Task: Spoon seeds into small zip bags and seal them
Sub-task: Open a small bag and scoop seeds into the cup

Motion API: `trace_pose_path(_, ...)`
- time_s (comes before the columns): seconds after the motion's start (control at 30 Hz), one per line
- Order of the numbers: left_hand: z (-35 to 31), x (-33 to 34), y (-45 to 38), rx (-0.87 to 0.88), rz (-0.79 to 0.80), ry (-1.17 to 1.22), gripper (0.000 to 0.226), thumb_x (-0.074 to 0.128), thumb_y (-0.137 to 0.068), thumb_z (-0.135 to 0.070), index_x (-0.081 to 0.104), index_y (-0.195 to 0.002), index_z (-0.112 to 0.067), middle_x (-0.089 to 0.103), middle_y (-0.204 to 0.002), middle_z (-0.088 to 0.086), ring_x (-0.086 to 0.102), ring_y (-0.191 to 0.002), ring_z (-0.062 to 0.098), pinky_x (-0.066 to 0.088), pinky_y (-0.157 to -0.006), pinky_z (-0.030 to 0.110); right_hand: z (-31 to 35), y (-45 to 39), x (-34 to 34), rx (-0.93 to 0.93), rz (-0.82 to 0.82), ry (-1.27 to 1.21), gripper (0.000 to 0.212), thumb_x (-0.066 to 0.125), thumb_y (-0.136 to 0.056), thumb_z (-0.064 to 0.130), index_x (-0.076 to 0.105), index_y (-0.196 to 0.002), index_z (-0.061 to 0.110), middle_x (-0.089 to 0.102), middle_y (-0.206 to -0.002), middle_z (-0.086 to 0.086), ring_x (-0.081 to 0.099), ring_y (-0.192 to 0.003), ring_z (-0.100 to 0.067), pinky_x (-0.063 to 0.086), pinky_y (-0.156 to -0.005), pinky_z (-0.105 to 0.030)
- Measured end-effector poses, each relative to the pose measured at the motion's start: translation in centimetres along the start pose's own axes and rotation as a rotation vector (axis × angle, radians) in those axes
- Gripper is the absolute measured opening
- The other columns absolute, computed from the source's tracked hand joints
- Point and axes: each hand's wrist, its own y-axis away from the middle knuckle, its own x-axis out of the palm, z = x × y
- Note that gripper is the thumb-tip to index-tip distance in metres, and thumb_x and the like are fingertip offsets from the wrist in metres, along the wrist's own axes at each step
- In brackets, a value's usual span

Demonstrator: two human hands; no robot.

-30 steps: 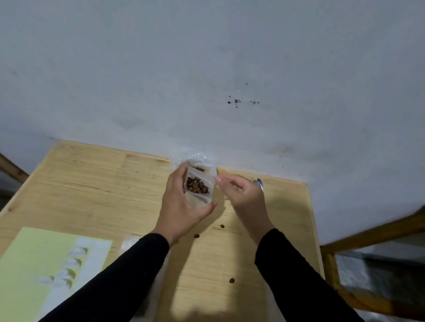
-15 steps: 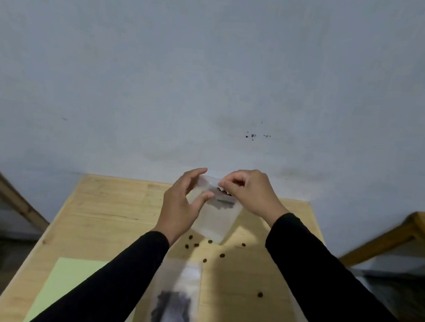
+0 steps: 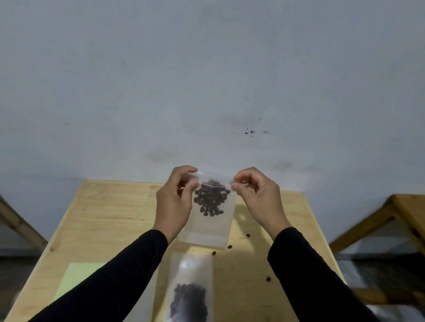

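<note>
A small clear zip bag (image 3: 211, 223) with dark seeds inside hangs above the wooden table (image 3: 106, 219). My left hand (image 3: 174, 203) pinches its top left corner and my right hand (image 3: 257, 199) pinches its top right corner, stretching the zip edge between them. The seeds cluster in the upper half of the bag. A second, longer clear bag (image 3: 189, 300) with dark seeds lies flat on the table near me, between my sleeves. No spoon is visible.
Several loose seeds (image 3: 268, 278) lie scattered on the table right of the bags. A pale green sheet (image 3: 72, 279) lies at the front left. Wooden frames stand at the left (image 3: 6, 212) and the right (image 3: 408, 219). A grey wall is behind.
The view tilted up and the table slid lower. Both hands lifted the small bag and moved apart to its top corners, so it now hangs flat and facing me.
</note>
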Motion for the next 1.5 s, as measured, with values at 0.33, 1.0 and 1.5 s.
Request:
trace_pose_path(0.33,-0.4,-1.3,-0.9,0.038,0.168,-0.078,0.034,0.061,-0.088,-0.003,0.061,-0.084,-0.037,0.066,-0.085,-0.015,0.060,-0.080,-0.004,0.041,-0.069,0.005,0.9,-1.0,0.6,0.056,0.209,0.215,0.010,0.072,-0.081,0.017,0.069,-0.080,0.026,0.066,-0.079,0.014,0.057,-0.075,0.001,0.042,-0.070,-0.011)
trace_pose_path(1.0,-1.1,-1.2,-2.8,-0.058,0.082,0.020,0.018,0.068,-0.085,-0.010,0.066,-0.082,-0.028,0.066,-0.080,-0.014,0.057,-0.071,-0.001,0.042,-0.066,0.007,1.4,-1.5,0.4,-0.036,0.024,0.086,0.033,0.068,-0.083,0.011,0.057,-0.085,0.041,0.057,-0.074,0.009,0.052,-0.067,0.000,0.046,-0.069,-0.015)
trace_pose_path(1.5,-1.5,-0.7,-2.9,-0.092,0.159,-0.079,0.022,0.064,-0.087,-0.009,0.067,-0.078,-0.029,0.065,-0.070,-0.011,0.054,-0.062,0.000,0.040,-0.059,0.006,0.8,-1.7,0.2,0.025,0.012,-0.017,0.022,0.067,-0.083,0.003,0.061,-0.084,0.025,0.056,-0.066,0.004,0.059,-0.061,-0.004,0.052,-0.070,-0.025)
